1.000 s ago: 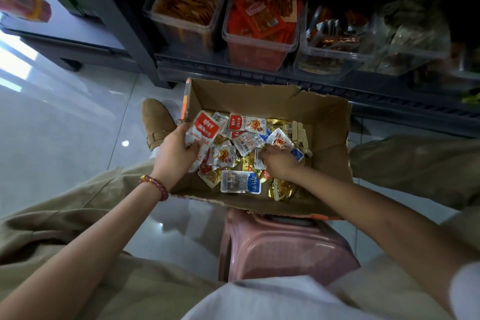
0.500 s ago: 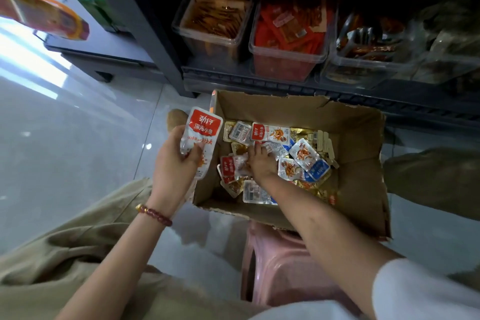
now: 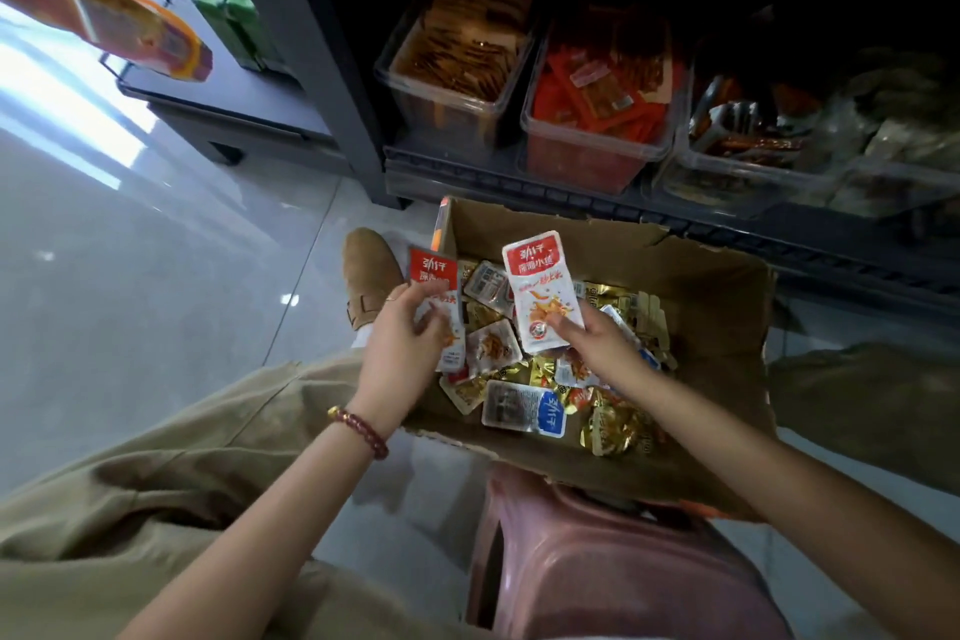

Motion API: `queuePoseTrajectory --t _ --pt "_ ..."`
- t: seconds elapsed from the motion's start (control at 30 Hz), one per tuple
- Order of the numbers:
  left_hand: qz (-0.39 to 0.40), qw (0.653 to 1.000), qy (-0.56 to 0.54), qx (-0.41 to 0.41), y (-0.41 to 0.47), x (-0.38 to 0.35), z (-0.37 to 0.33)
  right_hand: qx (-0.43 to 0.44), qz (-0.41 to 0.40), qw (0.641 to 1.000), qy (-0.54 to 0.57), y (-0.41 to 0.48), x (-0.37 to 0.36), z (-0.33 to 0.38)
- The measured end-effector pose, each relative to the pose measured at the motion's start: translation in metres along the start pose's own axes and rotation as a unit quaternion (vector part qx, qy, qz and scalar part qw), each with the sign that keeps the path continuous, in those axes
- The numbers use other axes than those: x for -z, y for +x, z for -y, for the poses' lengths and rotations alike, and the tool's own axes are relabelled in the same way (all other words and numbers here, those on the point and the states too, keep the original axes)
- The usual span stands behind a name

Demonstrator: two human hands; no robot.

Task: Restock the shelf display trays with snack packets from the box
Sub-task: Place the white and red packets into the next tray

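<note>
A seated person is sorting snack packets over an open cardboard box (image 3: 719,312), which is sitting on a pink plastic stool (image 3: 623,572) in front of a dark shop shelf (image 3: 519,185). The right hand (image 3: 597,346) is pinching the lower edge of a red-and-white snack packet (image 3: 540,294) between thumb and fingers and is holding it upright above the box. The left hand (image 3: 402,346), wearing a red bead bracelet (image 3: 363,431) at the wrist, is gripping a matching red-and-white packet (image 3: 435,283) at the box's left wall, its fingers curled round it; whether more packets are lying behind that one cannot be told. The two hands are apart, each holding its own packet.

More packets are lying loose in the box, among them a silver-and-blue packet (image 3: 524,408) near the front and gold foil packets (image 3: 613,429) beside it. On the shelf behind, three clear display trays are standing side by side: one with brown snack sticks (image 3: 447,112), one with red packets (image 3: 582,164) and one with dark mixed packets (image 3: 727,185). A tan shoe (image 3: 366,270) is resting on the grey tiled floor (image 3: 156,276) just left of the box.
</note>
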State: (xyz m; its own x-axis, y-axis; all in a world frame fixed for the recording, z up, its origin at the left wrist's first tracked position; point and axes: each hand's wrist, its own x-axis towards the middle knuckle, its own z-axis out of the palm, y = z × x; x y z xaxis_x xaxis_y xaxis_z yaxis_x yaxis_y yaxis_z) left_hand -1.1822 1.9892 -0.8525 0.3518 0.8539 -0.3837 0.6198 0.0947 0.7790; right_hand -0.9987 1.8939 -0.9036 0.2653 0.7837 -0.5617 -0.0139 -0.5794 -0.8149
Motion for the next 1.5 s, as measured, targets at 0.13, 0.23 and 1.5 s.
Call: queuePoseTrajectory --t 0.13,0.23,1.5 --pt "0.058 0.992 -0.111 0.014 -0.005 -0.009 -0.004 0.013 0.083 0.996 0.037 -0.027 -0.026 0.035" --pt "0.051 0.984 -0.170 -0.021 -0.010 -0.011 -0.006 0.038 0.145 0.988 0.024 -0.040 -0.047 0.054" --pt "-0.136 0.856 -0.050 -0.497 -0.008 -0.008 -0.293 0.347 -0.097 0.927 0.101 -0.121 0.151 0.292"
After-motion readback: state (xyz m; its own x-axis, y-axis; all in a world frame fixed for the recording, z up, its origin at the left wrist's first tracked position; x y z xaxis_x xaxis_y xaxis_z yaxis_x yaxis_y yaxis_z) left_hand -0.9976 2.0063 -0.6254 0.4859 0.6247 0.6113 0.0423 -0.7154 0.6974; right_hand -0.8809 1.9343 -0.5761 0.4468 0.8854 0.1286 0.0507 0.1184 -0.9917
